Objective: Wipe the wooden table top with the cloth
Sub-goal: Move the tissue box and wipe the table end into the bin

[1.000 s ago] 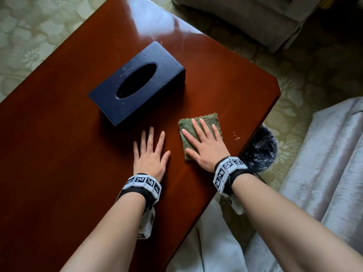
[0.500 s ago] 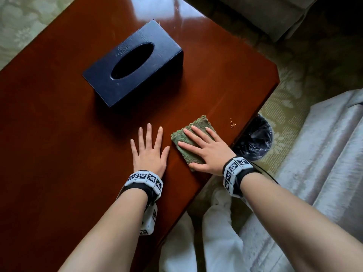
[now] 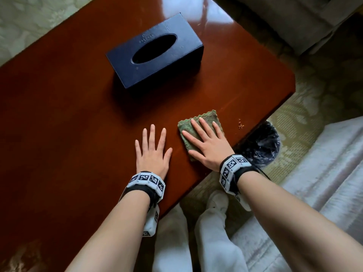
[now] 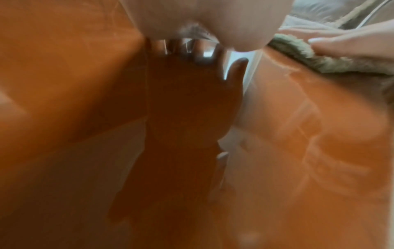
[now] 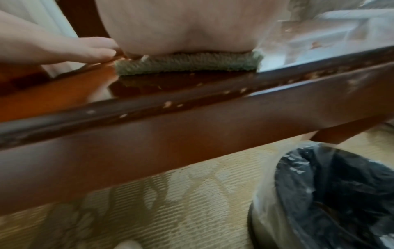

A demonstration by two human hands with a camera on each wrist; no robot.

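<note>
A folded green cloth (image 3: 206, 119) lies on the glossy red-brown wooden table (image 3: 59, 114) close to its near right edge. My right hand (image 3: 204, 141) presses flat on the cloth with fingers straight and spread. The cloth's folded edge (image 5: 187, 65) shows under that palm in the right wrist view, and its left edge (image 4: 298, 55) shows in the left wrist view. My left hand (image 3: 152, 150) rests flat on the bare wood just left of the cloth, fingers spread, holding nothing. A few small crumbs (image 3: 240, 124) lie on the table right of the cloth.
A dark blue tissue box (image 3: 155, 50) stands on the table beyond the hands. A black bin with a plastic liner (image 3: 261, 146) sits on the carpet below the table's right edge, also seen as the bin (image 5: 332, 193). Grey upholstery (image 3: 324, 173) is at the right.
My right hand has slid the cloth a little away from me and to the right, turning it towards the crumbs. The left hand has stayed flat in place.
</note>
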